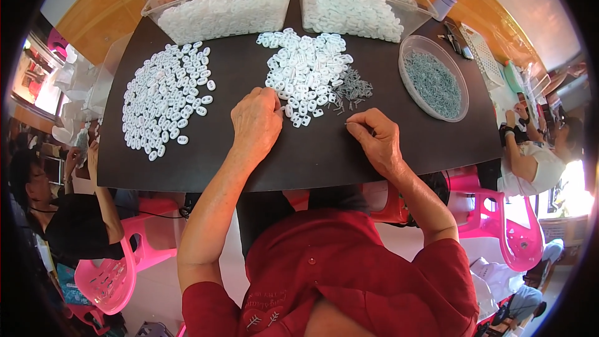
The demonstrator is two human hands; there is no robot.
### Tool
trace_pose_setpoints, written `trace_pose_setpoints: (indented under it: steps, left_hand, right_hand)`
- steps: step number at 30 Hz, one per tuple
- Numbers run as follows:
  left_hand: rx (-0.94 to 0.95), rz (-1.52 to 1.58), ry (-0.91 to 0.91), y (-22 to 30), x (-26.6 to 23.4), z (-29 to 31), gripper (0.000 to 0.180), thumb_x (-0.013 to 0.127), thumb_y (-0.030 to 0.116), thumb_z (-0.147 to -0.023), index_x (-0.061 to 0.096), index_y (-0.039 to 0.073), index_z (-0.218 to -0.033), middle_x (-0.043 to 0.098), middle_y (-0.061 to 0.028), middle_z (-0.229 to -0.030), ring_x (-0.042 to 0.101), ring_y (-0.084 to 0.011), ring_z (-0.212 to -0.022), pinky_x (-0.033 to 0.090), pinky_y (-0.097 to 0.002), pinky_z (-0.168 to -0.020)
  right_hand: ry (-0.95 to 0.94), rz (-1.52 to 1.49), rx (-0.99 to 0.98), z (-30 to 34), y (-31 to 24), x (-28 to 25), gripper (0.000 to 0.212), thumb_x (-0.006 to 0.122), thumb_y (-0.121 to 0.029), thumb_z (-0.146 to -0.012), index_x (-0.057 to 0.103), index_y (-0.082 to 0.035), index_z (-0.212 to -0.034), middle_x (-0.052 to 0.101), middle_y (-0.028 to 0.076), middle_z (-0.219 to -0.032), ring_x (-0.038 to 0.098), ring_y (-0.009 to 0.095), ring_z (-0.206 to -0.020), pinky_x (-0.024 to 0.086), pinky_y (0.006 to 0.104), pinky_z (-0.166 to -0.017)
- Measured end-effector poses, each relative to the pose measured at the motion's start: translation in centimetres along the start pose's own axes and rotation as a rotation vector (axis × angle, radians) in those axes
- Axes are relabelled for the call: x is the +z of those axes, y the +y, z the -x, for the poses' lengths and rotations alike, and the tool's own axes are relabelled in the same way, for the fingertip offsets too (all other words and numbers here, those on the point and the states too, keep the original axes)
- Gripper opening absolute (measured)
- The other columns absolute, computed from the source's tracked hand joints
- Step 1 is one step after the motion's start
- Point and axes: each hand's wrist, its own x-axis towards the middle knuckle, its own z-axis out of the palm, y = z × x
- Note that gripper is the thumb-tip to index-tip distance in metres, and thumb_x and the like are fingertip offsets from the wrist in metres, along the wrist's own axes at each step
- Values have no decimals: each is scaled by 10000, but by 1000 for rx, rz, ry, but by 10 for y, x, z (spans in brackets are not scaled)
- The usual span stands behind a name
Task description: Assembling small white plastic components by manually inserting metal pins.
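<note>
My left hand [257, 122] is closed, its fingertips at the near left edge of a pile of small white oval plastic pieces [306, 65]. Whatever those fingers grip is hidden behind the hand. To the right, my right hand [377, 137] is pinched, with a tiny screw [347, 123] showing at the thumb and fingertip. Just beyond it lies a small heap of grey screws [354, 87], which touches the right side of the white pile. A second spread of white oval pieces [165, 97] lies farther left, apart from both hands.
Two clear bins [224, 15] [352, 12] of white pieces stand along the back. A round clear tub [463, 109] of grey screws sits at right, near black-handled tools [458, 40] and a lavender bottle [443, 5]. People sit on either side by pink chairs [112, 281].
</note>
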Motion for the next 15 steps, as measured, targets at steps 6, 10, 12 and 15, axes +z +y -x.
trace_pose_setpoints:
  steps: [6, 10, 12, 15]
  left_hand:
    - [-153, 345, -44, -4, -16, 9, 127, 683, 28, -715, 621, 5, -823, 585, -54, -696, 540, -148, -573, 423, -293, -530]
    - [-284, 848, -54, -5, -18, 19, 112, 694, 16, -737, 645, -4, -835, 577, -4, -670, 477, -63, -546, 367, -211, -480]
    - [-348, 1063, -115, 10, -23, 24, 107, 690, 11, -761, 652, -13, -859, 582, 10, -686, 470, -45, -548, 344, -175, -484]
    - [-438, 1181, -123, 17, -22, 32, 119, 677, 55, -800, 648, -14, -891, 597, -30, -691, 486, -68, -532, 352, -189, -471]
  right_hand:
    - [-34, 16, 1, 0, -3, 3, 60, 644, -33, -811, 646, -1, -861, 592, 21, -744, 523, 75, -697, 417, 222, -626]
    - [-53, -130, 148, 0, -9, 9, 65, 643, -34, -813, 651, 1, -866, 611, 5, -748, 533, 59, -701, 425, 204, -643]
    - [-90, -327, 240, -3, -17, 11, 71, 639, -36, -820, 653, 10, -873, 622, 4, -757, 545, 53, -715, 435, 194, -663]
    - [-125, -450, 221, -6, -29, 18, 78, 631, -36, -831, 650, 19, -883, 624, 15, -767, 555, 60, -732, 444, 200, -671]
